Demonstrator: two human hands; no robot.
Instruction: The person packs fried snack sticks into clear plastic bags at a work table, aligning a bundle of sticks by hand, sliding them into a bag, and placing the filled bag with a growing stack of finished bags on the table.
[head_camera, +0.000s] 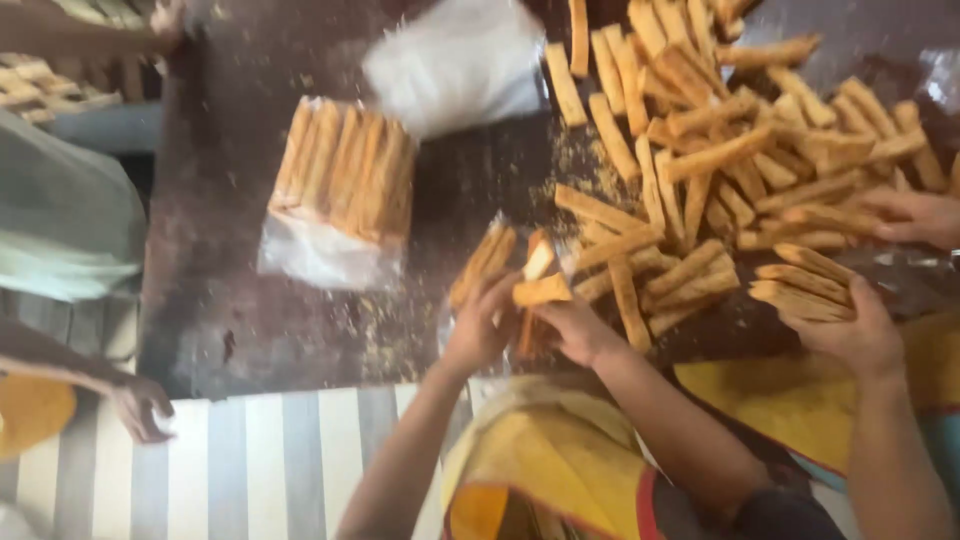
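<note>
My left hand (480, 325) grips a small clear plastic bag (485, 262) partly filled with golden fried sticks, at the middle of the dark table (230, 310). My right hand (578, 332) is beside it, closed on a few fried sticks (540, 290) held at the bag's mouth. A big loose heap of the same sticks (720, 150) spreads over the table's right half, just beyond my right hand. A filled clear packet of sticks (345, 175) lies flat to the left of my hands.
Another person's hand (855, 335) holds a bundle of sticks at the right, and a second hand (915, 215) rests on the heap. A white plastic bag (460, 60) lies at the back. At the left, a person's hand (140, 405) is over the striped mat (260, 470).
</note>
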